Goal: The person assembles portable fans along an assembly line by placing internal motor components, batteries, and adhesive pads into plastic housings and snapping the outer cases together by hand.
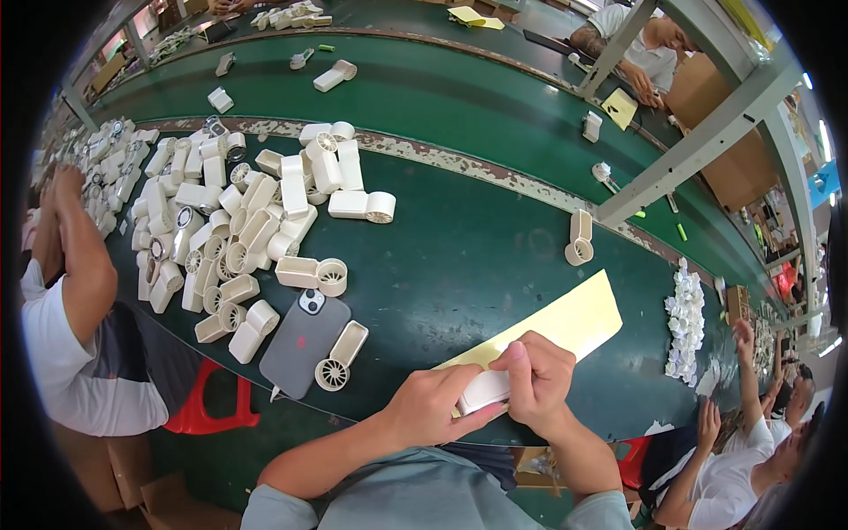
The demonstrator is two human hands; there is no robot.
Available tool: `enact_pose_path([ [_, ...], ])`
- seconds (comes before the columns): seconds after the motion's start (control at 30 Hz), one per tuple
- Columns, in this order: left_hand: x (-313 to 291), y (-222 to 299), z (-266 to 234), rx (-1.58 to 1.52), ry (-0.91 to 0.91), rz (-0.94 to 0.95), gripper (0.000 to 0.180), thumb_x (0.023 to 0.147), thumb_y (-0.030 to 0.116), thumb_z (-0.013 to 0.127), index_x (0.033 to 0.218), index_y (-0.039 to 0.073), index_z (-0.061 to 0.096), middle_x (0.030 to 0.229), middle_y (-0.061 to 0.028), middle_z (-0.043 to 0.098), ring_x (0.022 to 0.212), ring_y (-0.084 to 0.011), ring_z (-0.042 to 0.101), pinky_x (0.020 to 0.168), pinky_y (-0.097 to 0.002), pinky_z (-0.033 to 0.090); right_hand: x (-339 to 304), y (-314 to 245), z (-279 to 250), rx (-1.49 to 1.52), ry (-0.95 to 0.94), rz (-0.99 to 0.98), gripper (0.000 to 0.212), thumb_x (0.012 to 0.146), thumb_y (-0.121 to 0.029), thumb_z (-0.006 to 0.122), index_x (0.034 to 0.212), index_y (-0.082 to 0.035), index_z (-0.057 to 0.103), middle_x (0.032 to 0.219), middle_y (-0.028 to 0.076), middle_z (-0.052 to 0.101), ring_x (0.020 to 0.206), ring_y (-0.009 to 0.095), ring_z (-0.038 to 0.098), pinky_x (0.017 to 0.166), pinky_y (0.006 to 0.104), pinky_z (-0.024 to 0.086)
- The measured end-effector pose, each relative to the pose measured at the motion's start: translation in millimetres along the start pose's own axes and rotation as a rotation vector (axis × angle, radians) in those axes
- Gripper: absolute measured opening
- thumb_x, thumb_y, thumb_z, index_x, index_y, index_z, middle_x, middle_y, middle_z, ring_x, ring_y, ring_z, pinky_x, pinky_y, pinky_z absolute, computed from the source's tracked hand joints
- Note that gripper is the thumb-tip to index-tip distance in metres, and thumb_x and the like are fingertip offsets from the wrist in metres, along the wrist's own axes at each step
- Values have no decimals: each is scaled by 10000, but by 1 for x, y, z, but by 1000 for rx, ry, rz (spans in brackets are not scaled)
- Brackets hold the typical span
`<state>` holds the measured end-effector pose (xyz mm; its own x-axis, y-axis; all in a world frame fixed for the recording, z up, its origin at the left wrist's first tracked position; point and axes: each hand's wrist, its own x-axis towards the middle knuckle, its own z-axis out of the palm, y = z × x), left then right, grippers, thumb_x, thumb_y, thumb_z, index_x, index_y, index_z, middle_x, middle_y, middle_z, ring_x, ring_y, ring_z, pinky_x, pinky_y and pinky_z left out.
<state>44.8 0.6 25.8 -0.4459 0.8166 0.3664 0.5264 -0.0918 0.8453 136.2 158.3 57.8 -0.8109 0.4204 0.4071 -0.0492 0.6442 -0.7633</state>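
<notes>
Close to the near table edge, my left hand [435,403] is wrapped round a white plastic casing [484,389] from its left side. My right hand [541,382] closes on the same casing from the right, its thumb raised over the top. Most of the casing is hidden by the fingers. Under and beyond both hands lies a long pale yellow sheet [565,320] on the green table. Left of my hands, a white casing with a round spoked end [333,374] rests against a grey-cased phone [305,344].
A large heap of similar white casings [256,208] covers the left of the table. One casing [579,237] stands alone near the metal post [698,132]. Small white parts [685,322] are piled at right. Beyond a worn ledge runs a green conveyor [459,115]. Co-workers sit on both sides.
</notes>
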Motion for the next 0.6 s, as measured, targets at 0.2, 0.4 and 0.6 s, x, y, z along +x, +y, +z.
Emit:
enact_pose_path([
  [0.2, -1, -5, -1, -12, 61, 81, 405, 741, 155, 875, 1052, 1, 665, 760, -100, 678, 574, -216, 659, 533, -318, 523, -1, 0, 1, 35, -23, -35, 368, 986, -69, 473, 708, 3, 703, 652, 112, 626, 524, 179, 566, 500, 293, 416],
  [0.4, -1, -4, -3, -43, 62, 114, 420, 759, 176, 884, 1060, -13, 661, 795, -106, 691, 608, -237, 681, 556, -325, 552, 1, 3, -1, 146, 23, -138, 331, 954, -112, 442, 762, 18, 677, 664, 130, 617, 522, 218, 573, 498, 316, 456],
  [0.6, 1, -4, -3, -90, 42, 66, 368, 792, 152, 857, 1067, -9, 672, 791, -107, 696, 573, -192, 662, 534, -297, 528, 0, 4, -4, 148, 4, -110, 355, 995, -164, 425, 861, 25, 695, 684, 130, 631, 558, 238, 603, 535, 332, 481],
])
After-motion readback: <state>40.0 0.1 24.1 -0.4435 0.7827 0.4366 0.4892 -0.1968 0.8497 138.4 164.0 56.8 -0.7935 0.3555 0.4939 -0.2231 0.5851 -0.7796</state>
